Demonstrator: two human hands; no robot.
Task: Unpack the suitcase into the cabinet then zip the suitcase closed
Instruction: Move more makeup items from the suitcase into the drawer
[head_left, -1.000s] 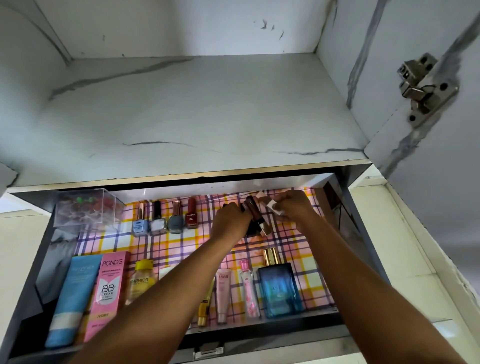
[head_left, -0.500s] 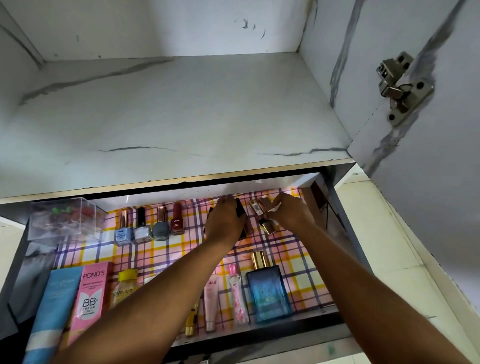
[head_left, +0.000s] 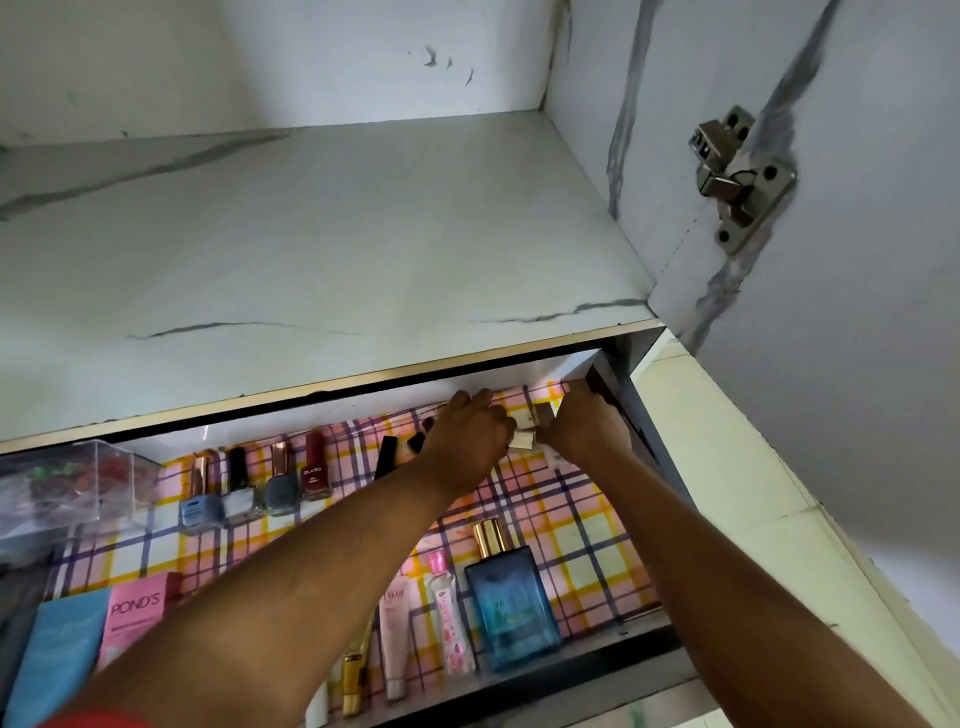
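An open drawer (head_left: 644, 631) lined with pink and yellow plaid paper sits under a white marble-look cabinet shelf (head_left: 311, 249). My left hand (head_left: 462, 441) and my right hand (head_left: 584, 428) reach to the drawer's far right corner. Between them are small gold-capped lipstick tubes (head_left: 524, 436), pinched by both sets of fingers. Two dark lipstick tubes (head_left: 385, 457) lie just left of my left hand. The suitcase is out of view.
Several nail polish bottles (head_left: 260, 483) stand along the drawer's back. A clear box (head_left: 67, 483) is at the back left. Tubes, a pink Pond's box (head_left: 132, 618) and a blue perfume bottle (head_left: 511, 605) lie at the front. The open cabinet door with a metal hinge (head_left: 737, 171) stands at right.
Both hands have moved further back and right in the drawer with the small tubes. The dark tubes now lie apart from my left hand.
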